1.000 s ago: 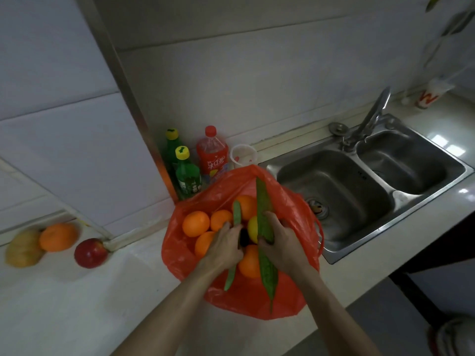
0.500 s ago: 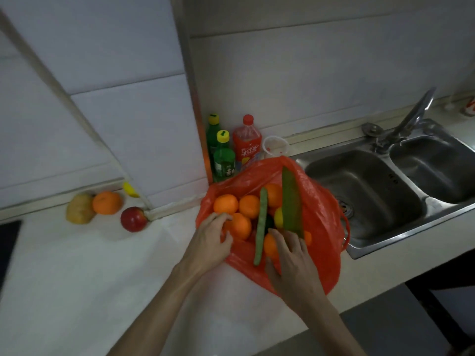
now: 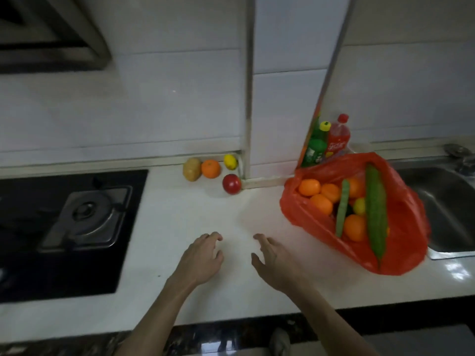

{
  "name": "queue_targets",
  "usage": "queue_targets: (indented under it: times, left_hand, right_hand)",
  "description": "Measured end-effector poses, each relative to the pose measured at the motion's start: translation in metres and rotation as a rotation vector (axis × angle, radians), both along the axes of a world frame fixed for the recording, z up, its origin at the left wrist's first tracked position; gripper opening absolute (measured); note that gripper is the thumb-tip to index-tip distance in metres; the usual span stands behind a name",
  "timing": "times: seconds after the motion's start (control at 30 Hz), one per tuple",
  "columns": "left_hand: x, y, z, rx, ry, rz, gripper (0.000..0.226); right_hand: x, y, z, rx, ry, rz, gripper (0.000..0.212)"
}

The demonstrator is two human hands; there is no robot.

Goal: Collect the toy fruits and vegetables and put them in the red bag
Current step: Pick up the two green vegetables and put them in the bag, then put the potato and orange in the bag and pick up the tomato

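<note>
1. Dim kitchen, white counter [image 3: 180,222] running along a tiled wall, black gas hob [image 3: 77,222] off to the left and a steel sink [image 3: 447,201] at the right edge.
2. The red bag [image 3: 401,222] sits on the counter just beside the sink, mouth open toward me, already holding several oranges, a bean pod and a long cucumber.
3. Still loose at the wall: a potato [image 3: 191,169], an orange [image 3: 211,169], a lemon [image 3: 230,161] and a red apple [image 3: 231,183], all bunched close, well apart from the bag.
4. My left hand [image 3: 201,260] and right hand [image 3: 276,263] hover low over bare counter, fingers [image 3: 213,237] loosely spread and curled, nothing in either.
5. Best move, I reckon: reach both hands to the cluster, take the apple first since it's nearest and round enough to roll, cup rather than pinch, and grab two per trip so the bag needs fewer visits.
</note>
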State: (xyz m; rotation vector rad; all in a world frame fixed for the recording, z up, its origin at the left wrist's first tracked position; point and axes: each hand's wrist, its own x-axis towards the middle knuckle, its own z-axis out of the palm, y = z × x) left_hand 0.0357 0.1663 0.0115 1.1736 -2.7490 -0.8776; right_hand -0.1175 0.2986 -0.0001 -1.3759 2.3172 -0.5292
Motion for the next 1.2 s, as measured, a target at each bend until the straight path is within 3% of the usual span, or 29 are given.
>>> queue_targets:
  times: [0.2, 0.4, 0.77, 1.07, 1.2]
  left_hand:
    - [0.09, -0.03, 0.006, -0.062, -0.037, 0.104, 0.036]
    - [0.104, -0.083, 0.016, -0.1, -0.038, 0.08, 0.038]
    - [0.011, -0.213, -0.002, -0.108, -0.076, 0.061, 0.072]
    - [-0.089, -0.29, -0.065, -0.076, -0.083, 0.162, 0.075]
    - [-0.113, -0.305, -0.087, -0.019, 0.009, 0.19, 0.076]
  right_hand:
    - [0.058, -0.052, 0.009, -0.005, 0.015, 0.111, 0.045]
    - [0.049, -0.108, 0.024, 0.026, 0.093, 0.164, 0.048]
    - [-0.047, -0.251, 0.015, 0.044, 0.164, 0.149, 0.06]
    - [-0.1, -0.344, -0.048, 0.054, 0.111, 0.116, 0.062]
    - [-0.104, -0.364, -0.063, 0.078, 0.146, 0.164, 0.059]
